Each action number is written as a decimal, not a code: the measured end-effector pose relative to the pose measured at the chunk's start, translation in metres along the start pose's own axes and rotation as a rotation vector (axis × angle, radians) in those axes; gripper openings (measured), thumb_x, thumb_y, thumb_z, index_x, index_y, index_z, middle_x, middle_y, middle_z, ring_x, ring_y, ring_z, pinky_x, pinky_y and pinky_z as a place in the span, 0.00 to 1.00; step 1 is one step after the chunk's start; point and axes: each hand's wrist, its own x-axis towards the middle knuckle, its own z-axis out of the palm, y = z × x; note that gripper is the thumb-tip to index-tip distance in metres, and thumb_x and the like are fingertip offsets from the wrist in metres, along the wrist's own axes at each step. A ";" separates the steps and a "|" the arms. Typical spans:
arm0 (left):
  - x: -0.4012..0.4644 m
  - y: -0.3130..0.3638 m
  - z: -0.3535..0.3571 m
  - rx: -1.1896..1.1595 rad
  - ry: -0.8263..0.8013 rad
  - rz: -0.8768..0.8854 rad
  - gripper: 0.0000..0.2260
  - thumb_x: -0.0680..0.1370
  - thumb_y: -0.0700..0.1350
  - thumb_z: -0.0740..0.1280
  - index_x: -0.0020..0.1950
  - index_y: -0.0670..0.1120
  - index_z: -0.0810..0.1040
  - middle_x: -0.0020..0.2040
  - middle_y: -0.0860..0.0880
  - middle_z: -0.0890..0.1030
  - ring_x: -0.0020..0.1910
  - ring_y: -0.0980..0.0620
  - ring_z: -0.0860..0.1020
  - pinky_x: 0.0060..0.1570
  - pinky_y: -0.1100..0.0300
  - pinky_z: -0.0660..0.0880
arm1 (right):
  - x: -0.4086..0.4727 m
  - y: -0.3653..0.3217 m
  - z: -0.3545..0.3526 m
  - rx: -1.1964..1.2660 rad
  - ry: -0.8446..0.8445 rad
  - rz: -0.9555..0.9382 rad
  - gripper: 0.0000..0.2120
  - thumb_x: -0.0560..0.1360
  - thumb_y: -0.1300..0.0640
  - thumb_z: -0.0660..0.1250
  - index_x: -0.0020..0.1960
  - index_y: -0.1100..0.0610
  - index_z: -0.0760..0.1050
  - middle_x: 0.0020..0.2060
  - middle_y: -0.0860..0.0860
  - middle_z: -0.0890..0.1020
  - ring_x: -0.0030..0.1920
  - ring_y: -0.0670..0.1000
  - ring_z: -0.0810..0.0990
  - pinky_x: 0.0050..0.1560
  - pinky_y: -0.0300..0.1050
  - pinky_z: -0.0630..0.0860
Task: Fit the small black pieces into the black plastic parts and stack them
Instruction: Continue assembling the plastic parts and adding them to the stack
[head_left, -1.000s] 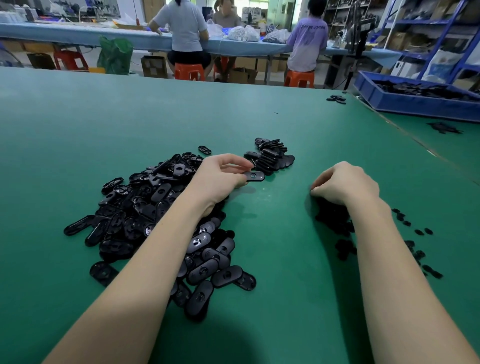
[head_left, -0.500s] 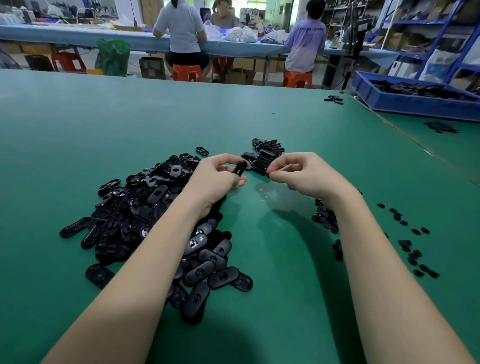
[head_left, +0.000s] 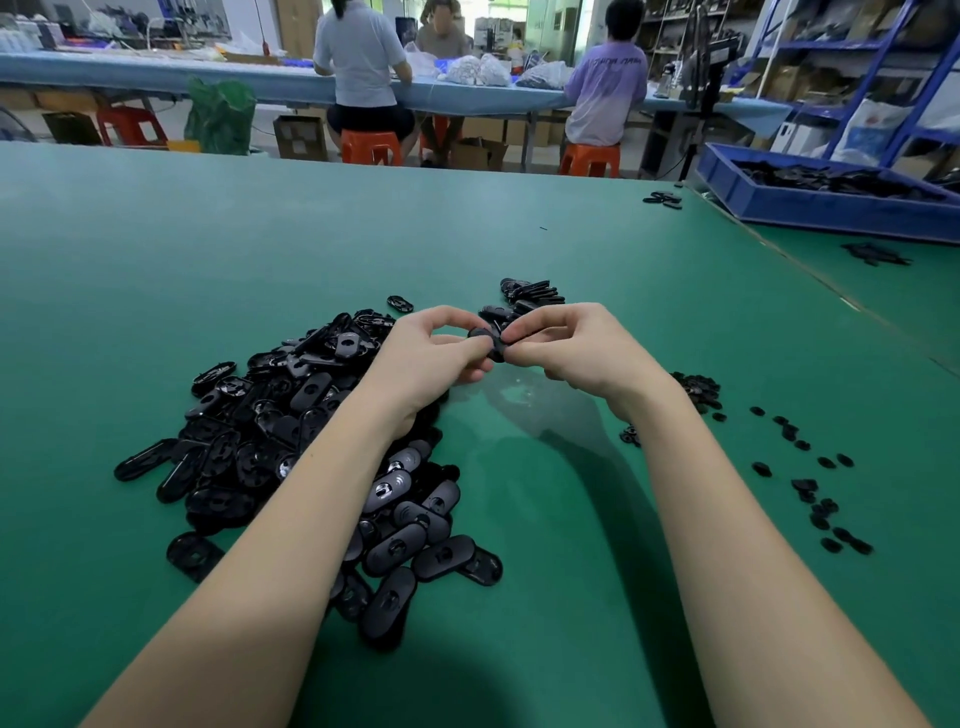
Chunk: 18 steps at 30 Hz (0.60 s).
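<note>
My left hand (head_left: 434, 348) and right hand (head_left: 563, 345) meet above the green table (head_left: 156, 270), both pinching one black plastic part (head_left: 488, 340) between fingertips. Landmark: loose pile of parts (head_left: 291, 431), under my left forearm. Stacked parts (head_left: 527, 299) just beyond the hands. Small black pieces (head_left: 810, 478) scattered well right of the pile.

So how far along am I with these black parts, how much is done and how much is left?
Done: only a small stack of parts sits beyond your hands. In hand: your left hand and right hand both pinch one black part between them. Left: the big loose pile by your left arm and the scattered small pieces on the right. You look early on.
</note>
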 end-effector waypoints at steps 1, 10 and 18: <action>0.000 0.000 0.000 -0.012 -0.007 -0.002 0.04 0.78 0.35 0.69 0.50 0.42 0.82 0.42 0.41 0.85 0.41 0.48 0.82 0.48 0.61 0.81 | 0.000 0.000 0.000 -0.008 0.015 0.003 0.03 0.73 0.59 0.76 0.45 0.53 0.85 0.36 0.47 0.83 0.26 0.37 0.73 0.28 0.27 0.66; 0.000 -0.001 -0.001 -0.067 -0.040 -0.017 0.08 0.77 0.31 0.68 0.52 0.39 0.83 0.48 0.40 0.86 0.46 0.47 0.86 0.55 0.60 0.80 | 0.003 0.003 0.005 0.026 0.089 0.036 0.05 0.72 0.59 0.76 0.40 0.51 0.84 0.23 0.37 0.77 0.23 0.34 0.72 0.24 0.25 0.62; 0.001 -0.003 -0.003 -0.001 -0.090 0.004 0.09 0.76 0.32 0.69 0.54 0.41 0.83 0.46 0.43 0.87 0.48 0.50 0.86 0.55 0.61 0.80 | 0.003 0.001 0.006 -0.062 0.115 0.019 0.03 0.71 0.56 0.78 0.40 0.49 0.86 0.32 0.45 0.82 0.34 0.42 0.77 0.29 0.29 0.68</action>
